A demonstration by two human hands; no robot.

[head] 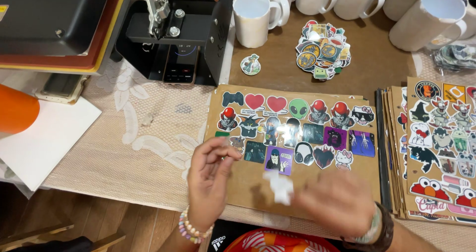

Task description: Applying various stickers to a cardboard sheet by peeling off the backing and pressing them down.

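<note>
A brown cardboard sheet (248, 182) lies in front of me, its upper half covered with several colourful stickers (297, 128). My left hand (208, 180) hovers over the sheet's lower left corner, fingers loosely curled and apart; I see nothing in it. My right hand (337, 200) is blurred by motion over the sheet's lower right part. A small white piece of paper (278, 186), also blurred, sits between the hands at the right hand's fingertips; whether the hand grips it I cannot tell.
A loose pile of stickers (322, 48) and one single sticker (251, 64) lie on the brown tabletop. White mugs (255, 16) stand at the back. A black heat press (173, 29) is at the back left. A stack of sticker sheets (436, 148) lies right.
</note>
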